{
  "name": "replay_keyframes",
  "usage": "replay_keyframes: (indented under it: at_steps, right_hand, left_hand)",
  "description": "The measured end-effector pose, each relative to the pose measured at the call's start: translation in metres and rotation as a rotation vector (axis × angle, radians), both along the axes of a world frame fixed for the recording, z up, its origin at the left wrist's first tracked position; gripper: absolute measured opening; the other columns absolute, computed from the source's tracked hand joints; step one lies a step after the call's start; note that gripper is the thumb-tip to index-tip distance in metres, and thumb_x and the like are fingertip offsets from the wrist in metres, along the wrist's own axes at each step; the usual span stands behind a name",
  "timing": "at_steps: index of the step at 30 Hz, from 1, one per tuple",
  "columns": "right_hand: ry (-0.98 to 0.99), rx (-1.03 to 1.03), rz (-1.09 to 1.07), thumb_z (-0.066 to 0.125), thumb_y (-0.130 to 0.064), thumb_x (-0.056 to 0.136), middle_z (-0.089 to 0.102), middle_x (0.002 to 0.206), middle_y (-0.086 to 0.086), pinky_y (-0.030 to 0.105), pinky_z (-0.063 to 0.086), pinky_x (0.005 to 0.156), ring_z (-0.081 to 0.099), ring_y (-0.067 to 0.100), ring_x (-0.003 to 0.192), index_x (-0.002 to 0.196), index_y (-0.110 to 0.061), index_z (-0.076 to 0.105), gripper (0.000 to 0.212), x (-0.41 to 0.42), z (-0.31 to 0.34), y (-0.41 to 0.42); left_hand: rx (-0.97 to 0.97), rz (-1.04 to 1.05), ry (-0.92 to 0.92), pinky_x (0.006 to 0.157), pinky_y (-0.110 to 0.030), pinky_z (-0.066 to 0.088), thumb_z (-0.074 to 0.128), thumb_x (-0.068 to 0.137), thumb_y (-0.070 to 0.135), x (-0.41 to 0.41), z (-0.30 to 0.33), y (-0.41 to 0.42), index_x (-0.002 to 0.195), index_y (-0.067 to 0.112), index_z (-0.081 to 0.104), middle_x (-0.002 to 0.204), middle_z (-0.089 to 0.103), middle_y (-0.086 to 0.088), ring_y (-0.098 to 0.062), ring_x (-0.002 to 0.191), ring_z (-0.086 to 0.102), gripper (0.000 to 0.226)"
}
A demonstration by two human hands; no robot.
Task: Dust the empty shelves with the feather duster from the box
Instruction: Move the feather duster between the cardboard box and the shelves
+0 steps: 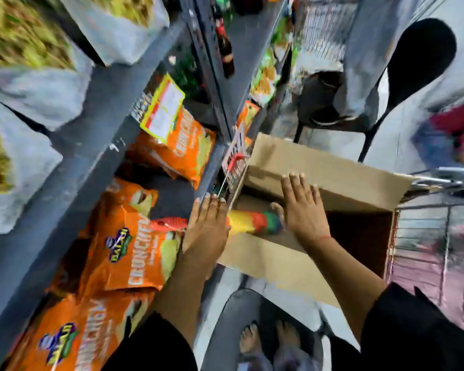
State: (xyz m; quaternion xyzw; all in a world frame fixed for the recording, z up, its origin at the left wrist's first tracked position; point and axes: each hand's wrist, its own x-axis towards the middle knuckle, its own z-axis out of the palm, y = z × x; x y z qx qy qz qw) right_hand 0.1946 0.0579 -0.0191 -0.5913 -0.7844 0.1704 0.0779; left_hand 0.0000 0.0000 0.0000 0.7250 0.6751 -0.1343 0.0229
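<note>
A cardboard box [324,167] stands open in front of me, beside the grey metal shelves [97,111]. Across its left edge lies the feather duster [248,223], with yellow, orange, green and blue feathers. Its red handle [169,224] sticks out to the left over the shelf. My left hand [208,228] lies palm down on the duster where handle and feathers meet, fingers stretched out. My right hand [303,210] is spread flat over the box, its thumb touching the green end of the feathers. The picture is blurred.
Orange snack bags [134,253] fill the lower shelf, and grey-and-yellow bags [38,84] the one above. A black chair [418,57] stands behind the box and a wire rack [439,236] to its right. A person in red [458,127] is at the far right. My bare feet [265,341] are below.
</note>
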Motion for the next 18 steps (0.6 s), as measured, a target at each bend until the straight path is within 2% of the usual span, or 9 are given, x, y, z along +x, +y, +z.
replay_keyframes:
  at_steps: [3,5,8,11,13,15,16,18]
  right_hand:
    - [-0.027,0.013,-0.002,0.043,-0.037,0.091,0.023,0.149,0.02,0.049,0.007,0.111,0.011,0.033,0.139,0.141,-0.007,0.017,0.063,-0.006,-0.024,-0.003]
    - [-0.035,-0.006,0.021,0.041,-0.037,0.092,0.022,0.149,0.02,0.049,0.007,0.111,0.01,0.034,0.139,0.141,-0.007,0.015,0.063,-0.011,-0.039,-0.008]
    - [-0.021,-0.023,0.034,0.042,-0.035,0.092,0.022,0.15,0.019,0.049,0.007,0.111,0.01,0.034,0.139,0.141,-0.007,0.015,0.062,-0.014,-0.057,-0.015]
    - [-0.034,-0.058,0.044,0.041,-0.038,0.092,0.02,0.15,0.017,0.048,0.006,0.111,0.009,0.031,0.139,0.141,-0.009,0.015,0.062,-0.015,-0.075,-0.024]
    - [-0.036,-0.058,0.04,0.041,-0.038,0.092,0.023,0.15,0.017,0.048,0.008,0.111,0.01,0.032,0.139,0.141,-0.009,0.017,0.062,-0.016,-0.087,-0.028]
    - [-0.037,-0.052,0.034,0.045,-0.037,0.091,0.027,0.148,0.019,0.05,0.011,0.111,0.015,0.034,0.138,0.14,-0.008,0.022,0.061,-0.015,-0.094,-0.029]
    - [-0.034,-0.041,0.034,0.047,-0.035,0.09,0.029,0.147,0.02,0.052,0.012,0.11,0.017,0.036,0.137,0.139,-0.007,0.024,0.061,-0.015,-0.097,-0.029]
    - [-0.045,-0.038,0.031,0.051,-0.033,0.089,0.032,0.145,0.022,0.054,0.013,0.109,0.019,0.039,0.136,0.138,-0.005,0.028,0.06,-0.014,-0.098,-0.028]
  left_hand:
    - [-0.062,0.016,0.058,0.117,-0.045,-0.004,0.032,0.099,0.031,-0.004,-0.024,0.006,0.148,0.005,0.015,0.155,0.021,-0.016,-0.03,0.145,0.009,0.058]
    - [-0.083,0.008,0.063,0.117,-0.045,-0.005,0.029,0.099,0.022,-0.005,-0.04,0.011,0.148,0.006,0.015,0.154,0.023,-0.015,-0.029,0.144,0.011,0.053]
    - [-0.147,-0.036,0.125,0.117,-0.048,-0.005,0.028,0.096,0.011,-0.006,-0.057,0.018,0.145,0.004,0.023,0.149,0.033,-0.018,-0.031,0.141,0.021,0.05]
    - [-0.24,-0.152,0.248,0.117,-0.049,-0.003,0.032,0.093,0.009,-0.007,-0.076,0.031,0.133,-0.002,0.039,0.13,0.055,-0.018,-0.033,0.126,0.045,0.042]
    - [-0.276,-0.149,0.258,0.116,-0.048,0.014,0.035,0.092,0.007,-0.006,-0.085,0.036,0.129,-0.003,0.043,0.123,0.061,-0.016,-0.031,0.113,0.058,0.039]
    - [-0.282,-0.109,0.241,0.097,-0.044,0.043,0.036,0.092,0.005,-0.006,-0.093,0.038,0.131,-0.003,0.041,0.124,0.059,-0.017,-0.031,0.107,0.061,0.04]
    - [-0.278,-0.087,0.23,0.086,-0.041,0.05,0.037,0.092,0.003,-0.007,-0.095,0.037,0.131,-0.003,0.042,0.124,0.059,-0.016,-0.032,0.106,0.062,0.04]
    - [-0.278,-0.082,0.219,0.078,-0.038,0.053,0.038,0.091,0.002,-0.01,-0.097,0.033,0.127,-0.003,0.044,0.122,0.06,-0.015,-0.032,0.104,0.064,0.037]
